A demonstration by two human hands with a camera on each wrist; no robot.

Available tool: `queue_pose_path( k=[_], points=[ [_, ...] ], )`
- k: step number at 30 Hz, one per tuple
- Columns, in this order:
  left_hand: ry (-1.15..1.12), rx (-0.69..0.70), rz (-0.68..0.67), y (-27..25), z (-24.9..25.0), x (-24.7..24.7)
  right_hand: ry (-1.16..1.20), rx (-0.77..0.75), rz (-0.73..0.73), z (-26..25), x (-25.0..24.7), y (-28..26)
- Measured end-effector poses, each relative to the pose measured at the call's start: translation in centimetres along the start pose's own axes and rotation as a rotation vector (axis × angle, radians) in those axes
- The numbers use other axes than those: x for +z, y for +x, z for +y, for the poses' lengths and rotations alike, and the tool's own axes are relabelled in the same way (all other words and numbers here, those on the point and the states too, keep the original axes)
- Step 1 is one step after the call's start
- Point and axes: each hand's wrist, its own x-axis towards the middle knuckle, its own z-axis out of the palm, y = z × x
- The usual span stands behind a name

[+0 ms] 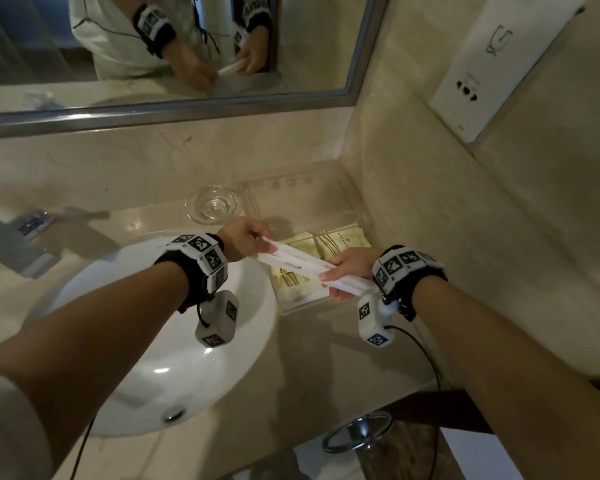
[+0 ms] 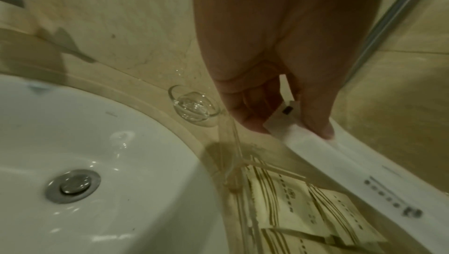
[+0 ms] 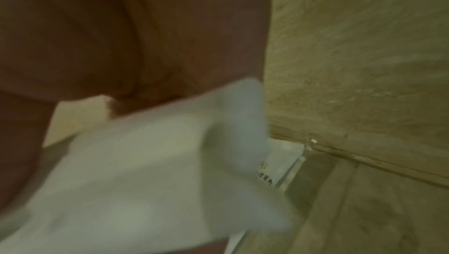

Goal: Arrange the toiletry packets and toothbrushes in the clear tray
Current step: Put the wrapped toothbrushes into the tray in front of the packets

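Head view: our left hand [image 1: 243, 237] and right hand [image 1: 350, 271] pinch opposite ends of the wrapped toothbrushes [image 1: 302, 263], held above the clear tray [image 1: 257, 199]; packets [image 1: 340, 242] lie in its near part, far part bare.
Left wrist: fingers [image 2: 316, 116] clamped on the wrapper; sink [image 2: 97, 143] beside the tray.
Right wrist: blurred; the wall [image 3: 364, 47] is close.
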Motion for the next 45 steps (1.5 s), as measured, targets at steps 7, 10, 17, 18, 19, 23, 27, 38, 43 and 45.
queue_pose_path(
  k=[7, 10, 17, 18, 19, 23, 27, 38, 43, 45],
  points=[
    [-0.171, -0.146, 0.033, 0.0, -1.7, -0.9, 0.281, 0.104, 0.074, 1.3, -1.1, -1.2],
    [-0.26, -0.169, -0.003, -0.2, -1.5, -1.4, 0.308, 0.151, 0.118, 1.9, -1.5, -1.0],
    [-0.259, -0.291, 0.089, 0.2, -0.5, -1.4, 0.415, 0.108, 0.288, 1.2, -2.2, -0.7],
    [-0.295, -0.311, 0.096, 0.2, -0.3, -1.4, 0.428, 0.08, 0.285, 1.2, -2.3, -0.7],
    [-0.323, -0.32, 0.09, 0.3, -0.2, -1.4, 0.429, 0.057, 0.28, 1.2, -2.5, -0.7],
    [-0.3, -0.233, -0.022, 0.5, -0.3, -1.2, 0.378, 0.017, 0.293, 1.4, -2.9, -0.5],
    [-0.283, -0.151, -0.088, 0.6, -0.4, -0.5, 0.361, 0.004, 0.392, 1.6, -3.2, -0.1],
    [0.032, -0.073, -0.184, 2.6, 0.1, 3.1, -0.043, -0.002, 0.74, 4.7, -4.1, 0.8],
    [0.156, -0.063, -0.185, 2.9, 0.6, 5.8, -0.102, 0.079, 0.716, 6.0, -3.8, 1.4],
    [0.226, -0.059, -0.222, 3.0, 0.6, 6.5, -0.153, 0.106, 0.691, 6.5, -3.6, 1.8]
  ],
)
